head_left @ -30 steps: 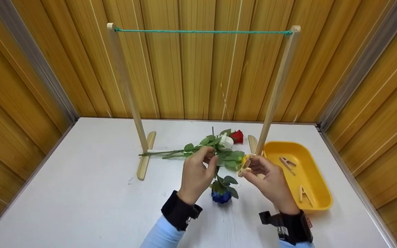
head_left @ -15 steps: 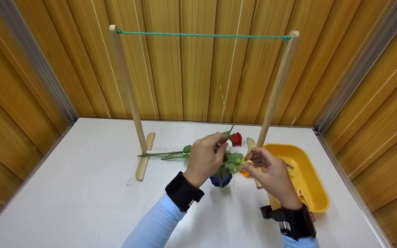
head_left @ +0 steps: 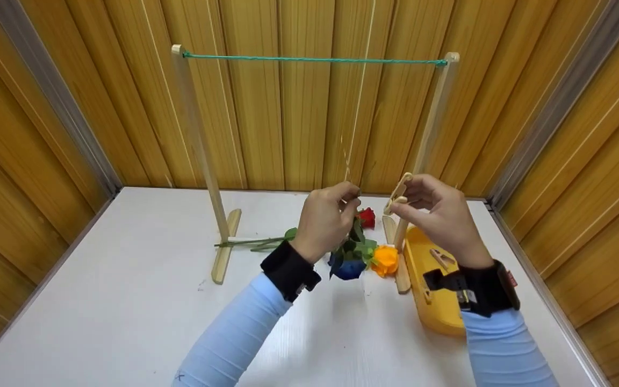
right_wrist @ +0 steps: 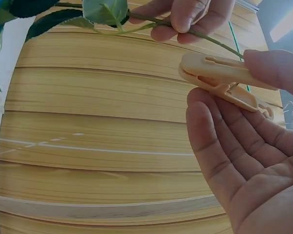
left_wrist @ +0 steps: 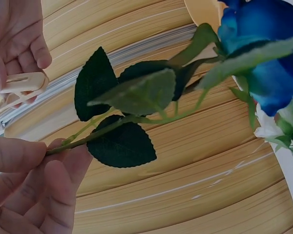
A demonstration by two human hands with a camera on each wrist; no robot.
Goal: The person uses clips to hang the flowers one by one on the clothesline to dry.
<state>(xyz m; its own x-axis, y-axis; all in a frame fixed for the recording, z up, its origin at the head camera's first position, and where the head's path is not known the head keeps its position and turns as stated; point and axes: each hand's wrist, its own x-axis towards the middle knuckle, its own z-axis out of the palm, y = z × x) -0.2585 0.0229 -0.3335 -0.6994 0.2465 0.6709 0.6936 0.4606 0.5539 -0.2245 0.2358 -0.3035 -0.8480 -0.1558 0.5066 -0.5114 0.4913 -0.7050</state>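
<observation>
My left hand (head_left: 326, 220) pinches the green stem of a blue rose (left_wrist: 273, 53) between thumb and fingers. The flower hangs head down, low over the table in the head view, with dark leaves (left_wrist: 122, 141) along its stem. To the right, my right hand (head_left: 444, 215) holds a beige clothespin (right_wrist: 219, 75) between thumb and fingertips. The clothespin is apart from the stem, which passes behind it in the right wrist view. Above both hands runs a teal string (head_left: 309, 58), tied between two wooden posts.
An orange rose (head_left: 384, 260) and a red rose (head_left: 366, 217) lie on the white table (head_left: 127, 301); a white flower (left_wrist: 267, 127) is partly hidden. Stems reach the left post's foot (head_left: 225, 258). The yellow tray (head_left: 422, 309) at the right holds clothespins (head_left: 441, 259).
My left hand has lifted the blue rose by its stem, up and slightly right. My right hand has risen with the clothespin to the right. The orange rose now shows fully.
</observation>
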